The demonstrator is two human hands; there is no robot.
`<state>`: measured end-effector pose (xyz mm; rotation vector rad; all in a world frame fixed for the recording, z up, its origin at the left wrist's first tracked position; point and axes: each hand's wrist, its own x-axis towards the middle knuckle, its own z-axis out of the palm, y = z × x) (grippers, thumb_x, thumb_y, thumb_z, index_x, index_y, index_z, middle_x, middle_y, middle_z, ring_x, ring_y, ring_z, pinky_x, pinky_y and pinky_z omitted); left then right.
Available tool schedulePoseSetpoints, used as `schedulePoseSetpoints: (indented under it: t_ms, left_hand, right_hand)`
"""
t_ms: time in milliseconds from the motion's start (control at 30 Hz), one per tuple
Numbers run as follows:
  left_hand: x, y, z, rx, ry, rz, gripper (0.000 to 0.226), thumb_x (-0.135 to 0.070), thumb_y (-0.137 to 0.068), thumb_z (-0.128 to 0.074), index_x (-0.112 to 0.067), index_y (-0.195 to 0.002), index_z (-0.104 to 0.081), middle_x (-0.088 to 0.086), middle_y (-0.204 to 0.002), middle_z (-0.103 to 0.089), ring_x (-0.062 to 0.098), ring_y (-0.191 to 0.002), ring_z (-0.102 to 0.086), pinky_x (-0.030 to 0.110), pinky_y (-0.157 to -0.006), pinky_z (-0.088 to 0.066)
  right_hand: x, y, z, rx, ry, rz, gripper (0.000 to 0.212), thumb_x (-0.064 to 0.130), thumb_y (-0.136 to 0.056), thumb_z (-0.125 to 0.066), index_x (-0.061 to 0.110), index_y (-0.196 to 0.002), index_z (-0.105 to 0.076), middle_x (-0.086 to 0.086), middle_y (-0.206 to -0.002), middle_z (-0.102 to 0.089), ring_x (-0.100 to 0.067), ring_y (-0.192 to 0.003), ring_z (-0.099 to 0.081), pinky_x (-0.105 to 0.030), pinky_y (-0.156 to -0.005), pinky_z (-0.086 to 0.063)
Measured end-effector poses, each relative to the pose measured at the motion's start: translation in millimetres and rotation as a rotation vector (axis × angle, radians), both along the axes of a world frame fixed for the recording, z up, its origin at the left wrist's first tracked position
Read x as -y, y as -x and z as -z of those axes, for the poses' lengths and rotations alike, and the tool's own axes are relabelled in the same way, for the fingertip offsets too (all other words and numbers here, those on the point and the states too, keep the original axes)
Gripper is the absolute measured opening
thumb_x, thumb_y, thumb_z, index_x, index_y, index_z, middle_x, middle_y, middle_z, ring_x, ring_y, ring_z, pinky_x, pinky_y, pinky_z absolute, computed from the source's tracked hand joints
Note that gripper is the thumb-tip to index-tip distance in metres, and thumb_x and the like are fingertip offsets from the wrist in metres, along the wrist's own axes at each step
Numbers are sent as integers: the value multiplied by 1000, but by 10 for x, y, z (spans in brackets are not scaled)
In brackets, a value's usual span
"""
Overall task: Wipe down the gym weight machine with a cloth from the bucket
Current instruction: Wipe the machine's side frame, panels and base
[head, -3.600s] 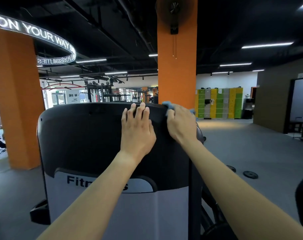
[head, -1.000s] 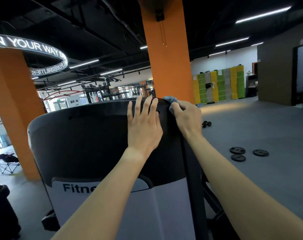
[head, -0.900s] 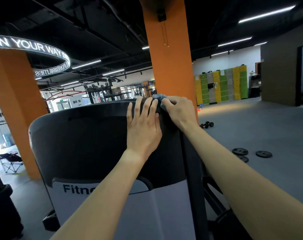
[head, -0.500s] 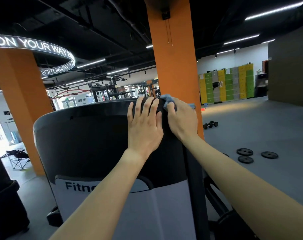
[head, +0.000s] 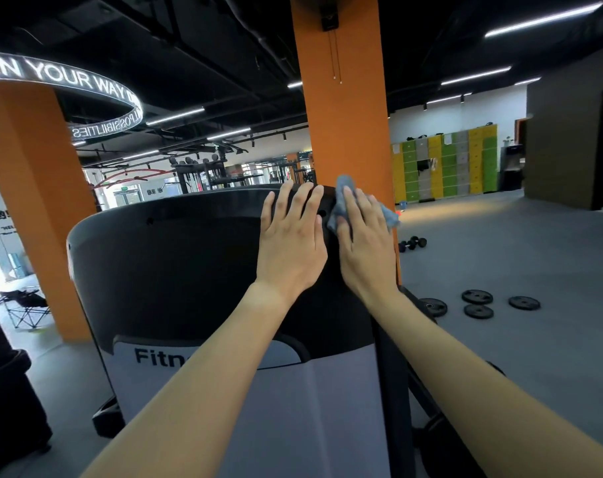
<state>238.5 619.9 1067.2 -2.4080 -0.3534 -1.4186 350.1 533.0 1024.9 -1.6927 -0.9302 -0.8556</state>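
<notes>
Against black machine shroud (head: 190, 270), spread left hand (head: 289, 243) lies flat; straight-fingered right hand (head: 365, 246) presses cloth (head: 344, 184).

Our left hand (head: 289, 250) and right hand (head: 365, 251) were bare, our forearms (head: 207, 374) bare too as far as we saw

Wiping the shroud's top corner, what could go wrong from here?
The cloth is only pressed under the right hand, not gripped, and overhangs the right edge of the machine shroud: it might slip off. The left hand lies right beside it, likely blocking strokes leftward. Weight plates lie on the floor to the right: trip risk.
</notes>
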Motion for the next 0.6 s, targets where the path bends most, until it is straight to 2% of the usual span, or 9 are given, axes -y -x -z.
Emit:
schedulePoseSetpoints:
  t_ms: [100,233,300,400,467,600]
  left_hand:
    - [-9,38,-12,-3,1,27,51,-22,-106,-37,-18,-156,-38,-3,-160,-38,23,-156,-21,46,-129,-12]
    - [-9,81,-30,-34,-4,41,52,-20,-105,-37,-18,-158,-37,-2,-161,-36,23,-157,-19,45,-129,-10]
    - [-20,90,-45,-53,2,48,53,-22,-106,-36,-19,-159,-35,-2,-163,-35,23,-157,-17,45,-130,-8]
    - [-29,107,-49,-86,-1,50,54,-23,-106,-36,-19,-160,-31,-1,-165,-31,24,-158,-14,45,-130,-6]
    - [-48,122,-59,-106,-6,55,55,-23,-106,-36,-20,-161,-30,0,-166,-30,25,-158,-14,45,-130,-5]
    - [-90,156,-73,-129,-40,52,56,-24,-106,-36,-19,-162,-29,2,-167,-29,26,-158,-14,45,-130,-7]
  right_hand:
    - [51,-27,-62,46,47,-65,50,32,-111,-37,28,-161,-32,1,-169,-28,-19,-157,-19,-44,-125,-24]
    - [275,29,462,158,147,7,52,37,-110,-37,26,-161,-33,4,-172,-15,-17,-160,-4,-50,-122,-31]
    - [371,49,676,202,233,57,53,37,-110,-36,25,-161,-32,3,-172,-14,-19,-160,-4,-53,-118,-37]
    - [436,9,600,250,294,94,54,41,-110,-34,25,-162,-31,2,-172,-15,-20,-160,-7,-54,-117,-37]
    - [404,2,424,228,295,96,55,43,-111,-34,28,-163,-26,3,-173,-11,-18,-160,-5,-54,-120,-33]
    - [246,173,398,40,174,16,58,36,-111,-40,31,-164,-19,7,-173,-3,-15,-160,5,-44,-128,-18]
